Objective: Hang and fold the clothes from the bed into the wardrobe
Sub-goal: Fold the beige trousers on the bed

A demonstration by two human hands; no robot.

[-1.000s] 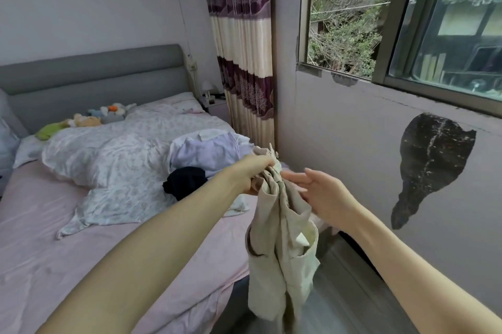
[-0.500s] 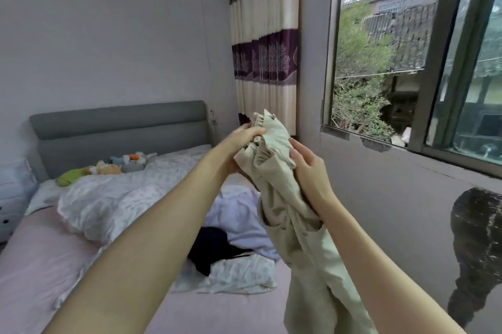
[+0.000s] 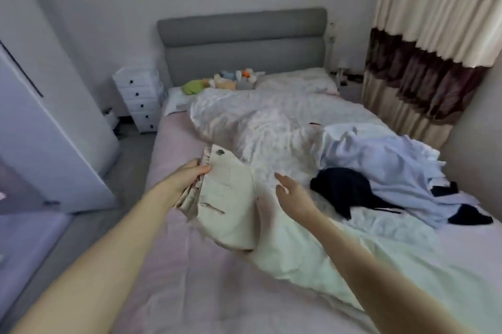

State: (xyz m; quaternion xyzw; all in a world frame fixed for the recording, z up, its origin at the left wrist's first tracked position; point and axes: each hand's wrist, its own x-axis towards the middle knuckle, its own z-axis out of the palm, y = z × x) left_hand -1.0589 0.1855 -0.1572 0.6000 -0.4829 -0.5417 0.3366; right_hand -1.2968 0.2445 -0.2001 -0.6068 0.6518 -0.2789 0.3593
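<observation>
A: Where are the soft cream cotton trousers [image 3: 231,198]?

B: On the pink bed [image 3: 190,279], just left of the black garment [image 3: 342,189]. Left hand [image 3: 187,179] fingers pinch the waistband; right hand [image 3: 293,192] spread open, probably empty. Light, floppy.

Hidden and cut off

The left hand's [image 3: 187,180] fingers lie under the trousers [image 3: 231,206]; the trouser legs run blurred under the right arm; the curtain [image 3: 423,43] and wardrobe [image 3: 40,143] are cropped at the edges.

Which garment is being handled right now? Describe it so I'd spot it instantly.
Start at the pink bed; on its near half lie cream trousers, their waistband gripped by the left hand. Unlike the lilac shirt and black garment beside them, they show a dark button.
</observation>
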